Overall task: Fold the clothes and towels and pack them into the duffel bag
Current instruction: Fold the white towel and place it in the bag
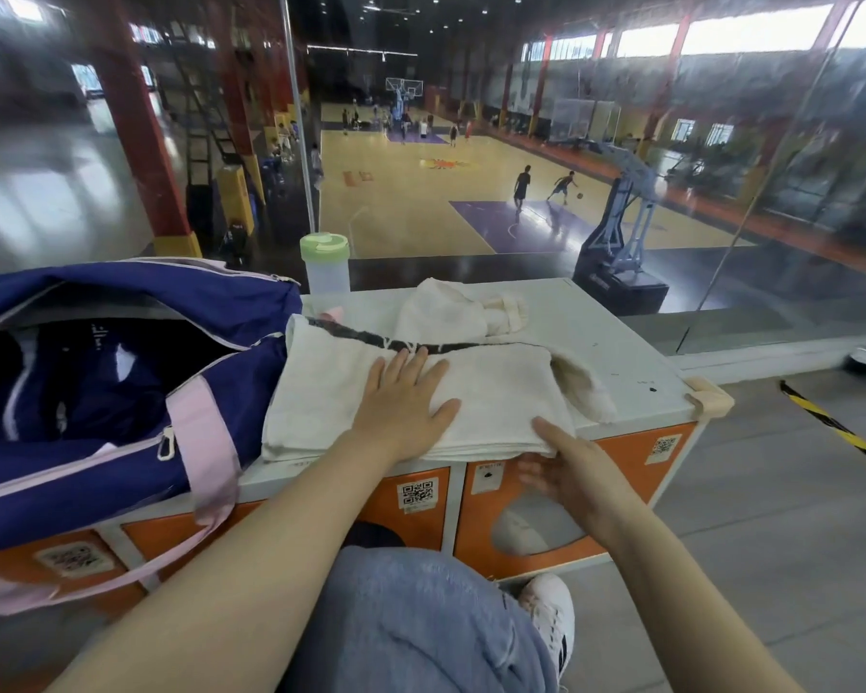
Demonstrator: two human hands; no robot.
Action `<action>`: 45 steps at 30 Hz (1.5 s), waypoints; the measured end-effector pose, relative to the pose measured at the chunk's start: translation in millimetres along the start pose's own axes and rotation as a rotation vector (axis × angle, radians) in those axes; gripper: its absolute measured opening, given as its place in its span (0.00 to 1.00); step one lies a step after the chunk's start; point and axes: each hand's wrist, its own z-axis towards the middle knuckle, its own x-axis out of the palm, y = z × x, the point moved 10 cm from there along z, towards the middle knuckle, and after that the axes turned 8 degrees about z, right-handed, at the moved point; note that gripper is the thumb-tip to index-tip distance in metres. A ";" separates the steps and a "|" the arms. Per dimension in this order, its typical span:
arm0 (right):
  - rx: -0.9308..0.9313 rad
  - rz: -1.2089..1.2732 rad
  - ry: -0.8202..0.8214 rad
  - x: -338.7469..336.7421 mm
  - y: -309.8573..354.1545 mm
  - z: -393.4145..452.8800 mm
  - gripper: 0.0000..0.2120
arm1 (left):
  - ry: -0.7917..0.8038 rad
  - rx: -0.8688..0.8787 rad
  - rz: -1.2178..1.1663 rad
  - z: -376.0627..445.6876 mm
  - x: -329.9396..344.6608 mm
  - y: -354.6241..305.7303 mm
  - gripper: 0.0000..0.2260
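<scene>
Cream-coloured folded garment (416, 392) lies flat on the white top of a locker cabinet (616, 352), near the middle of the view, its near edge reaching the cabinet's front lip. A dark band runs along its far edge. The left hand (401, 407) rests palm-down on the middle of it, fingers straight and slightly spread, pressing the cloth flat. The right hand (566, 467) is at about 4 o'clock from the left one, at the garment's near right corner: its thumb lies on top of the cloth and its fingers sit beneath the edge, blurred, so it seems to pinch the corner, though how firmly cannot be told.

A second pale piece of clothing (461, 307) lies bunched at 12 o'clock from the folded one, touching its far edge. The duffel bag (121, 372), navy with pink straps, stands at 9 o'clock, right beside the garment, its top zip open and dark fabric visible inside. A clear bottle with a green lid (325, 265) stands at 11 o'clock, behind the bag's end.

The cabinet's front shows orange doors with QR stickers. Below are the person's blue jeans (421, 627) and a white shoe (551, 622). Beyond a glass pane, a basketball court (421, 212) with players spreads out.
</scene>
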 end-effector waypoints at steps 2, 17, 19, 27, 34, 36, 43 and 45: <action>-0.120 0.138 0.013 11.7 18.9 -4.4 0.15 | 0.026 0.017 -0.032 1.4 2.8 -2.0 0.29; -0.734 -0.348 -0.139 120.8 164.1 -40.7 0.03 | -0.415 -0.552 -1.319 -33.0 -63.9 102.2 0.13; -0.829 -0.555 -0.042 152.7 159.1 -51.2 0.09 | -0.436 -0.618 -1.413 -37.2 -57.9 125.7 0.09; -0.957 -1.282 0.411 255.5 62.9 -53.8 0.17 | -0.235 -0.854 -1.727 -64.2 -19.9 149.1 0.19; -0.919 -1.558 0.534 268.2 -4.4 -41.5 0.21 | -0.187 -0.805 -1.726 -66.3 -17.8 141.0 0.14; -0.910 -1.557 0.559 267.7 -12.3 -36.6 0.22 | -0.157 -0.796 -1.629 -63.7 -12.8 142.5 0.13; -0.792 -1.346 0.756 265.9 -6.8 -32.8 0.18 | -0.197 -0.725 -1.104 -66.1 -16.5 146.5 0.24; -0.668 -1.180 0.735 259.8 8.7 -27.1 0.14 | -0.237 -0.727 -1.079 -66.0 -17.5 145.7 0.21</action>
